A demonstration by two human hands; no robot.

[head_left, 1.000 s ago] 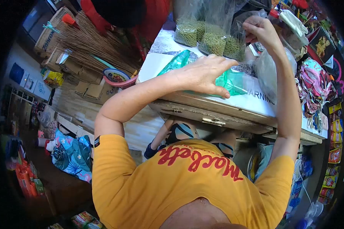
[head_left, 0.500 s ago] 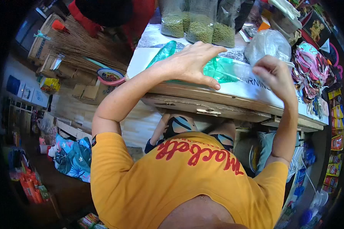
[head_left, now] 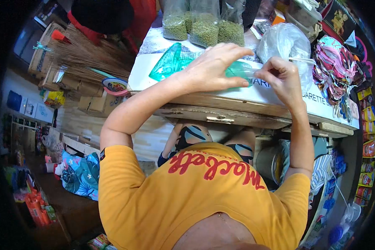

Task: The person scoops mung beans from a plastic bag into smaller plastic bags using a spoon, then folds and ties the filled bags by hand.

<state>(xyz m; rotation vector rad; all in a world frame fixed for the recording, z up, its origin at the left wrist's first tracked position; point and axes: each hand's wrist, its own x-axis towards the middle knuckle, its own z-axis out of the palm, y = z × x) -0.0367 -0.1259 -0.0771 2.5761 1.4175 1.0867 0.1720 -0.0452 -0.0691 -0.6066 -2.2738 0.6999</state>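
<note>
A green plastic bag [head_left: 164, 66] lies on the white-covered table [head_left: 141, 79]. My left hand [head_left: 221, 66] rests over the bag, thumb and fingers spread apart. To its right, my right hand [head_left: 281, 77] pinches the end of a clear plastic piece [head_left: 248, 71] that stretches towards the green plastic under my left hand. Behind my hands stand clear bags of green beans [head_left: 204, 31]. A bundle of clear plastic bags [head_left: 283, 43] lies just behind my right hand.
Pink patterned cloth [head_left: 333, 68] lies at the table's right end. A wooden drawer [head_left: 221, 118] sits under the front edge. Left of the table are a broom [head_left: 87, 52] and cardboard boxes [head_left: 98, 104]. Part of a person in red [head_left: 143, 21] shows behind.
My right hand has moved slightly left and now pinches the clear plastic. The green plastic under my left hand looks more bunched. The whole view has shifted a little.
</note>
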